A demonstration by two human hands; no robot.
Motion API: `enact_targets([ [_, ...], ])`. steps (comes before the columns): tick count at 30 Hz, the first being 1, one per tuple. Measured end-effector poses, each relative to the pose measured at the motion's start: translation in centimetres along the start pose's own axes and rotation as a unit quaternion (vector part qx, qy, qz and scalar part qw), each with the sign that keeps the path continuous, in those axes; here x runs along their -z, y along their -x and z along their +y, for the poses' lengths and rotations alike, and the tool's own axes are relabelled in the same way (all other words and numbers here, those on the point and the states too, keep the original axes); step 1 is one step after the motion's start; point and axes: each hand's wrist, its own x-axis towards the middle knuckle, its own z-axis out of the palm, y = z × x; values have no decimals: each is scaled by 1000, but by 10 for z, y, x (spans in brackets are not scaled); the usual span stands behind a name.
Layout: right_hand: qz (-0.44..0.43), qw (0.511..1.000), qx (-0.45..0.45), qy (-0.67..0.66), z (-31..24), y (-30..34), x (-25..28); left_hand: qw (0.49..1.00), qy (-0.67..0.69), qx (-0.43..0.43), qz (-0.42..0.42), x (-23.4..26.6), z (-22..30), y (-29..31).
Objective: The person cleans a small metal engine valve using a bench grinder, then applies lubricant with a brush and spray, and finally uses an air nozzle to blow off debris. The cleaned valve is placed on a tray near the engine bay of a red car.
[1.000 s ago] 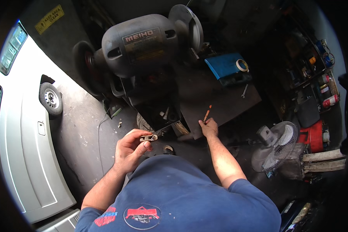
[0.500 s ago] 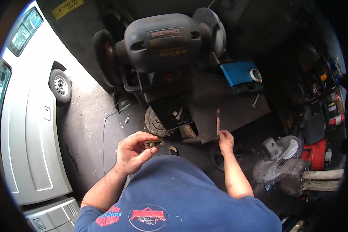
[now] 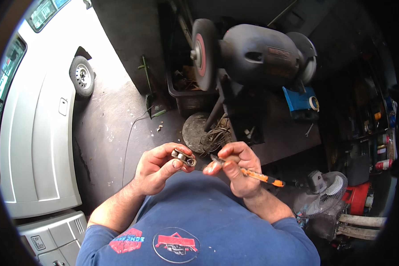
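Observation:
My left hand (image 3: 154, 170) pinches a small worn metal part (image 3: 181, 156) between thumb and fingers in front of my belly. One end of the part shows a round hole or recess. Close by on the right, my right hand (image 3: 240, 179) is closed round a slim orange-and-black handled tool (image 3: 258, 176). Its dark grey tip sticks out past the fingertips toward the metal part, a short gap away. The handle's rear end points off to the right. I cannot make out the tool's exact kind.
A bench grinder (image 3: 261, 53) on a stand rises ahead, its wheel (image 3: 204, 55) on the left. A blue case (image 3: 298, 104) with a tape roll lies on the dark bench. To the right stands a fan (image 3: 326, 193). A light-coloured van (image 3: 35, 133) is at the left.
My right hand has come from the bench side to near my left hand, bringing the tool, now tilted sideways. The view has turned left; the metal part has tilted in my left hand.

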Motion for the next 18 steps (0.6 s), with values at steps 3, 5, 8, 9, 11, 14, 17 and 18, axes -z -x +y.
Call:
enact_targets([
  [3,-38,998,-36,-31,-5,-14,-35,999,-26,-45,-6,18,10,10],
  [5,-80,991,-59,88,-11,-24,-44,994,-63,-89,-7,28,15,14],
  [8,-94,981,-45,165,-11,-35,-56,995,-47,-87,-14,39,21,16],
  [9,-91,981,-48,166,-10,-37,-59,993,-70,-93,-17,43,23,16],
  [11,-85,980,-57,171,-8,-39,-65,987,-120,-104,-20,49,28,16],
  [14,-81,978,-66,178,-5,-41,-71,974,-190,-120,-34,55,31,14],
  [17,-100,975,-56,188,-5,-43,-73,978,-177,-106,-36,54,33,13],
  [18,-101,970,-52,215,-8,-43,-72,975,-192,-110,-39,53,33,13],
])
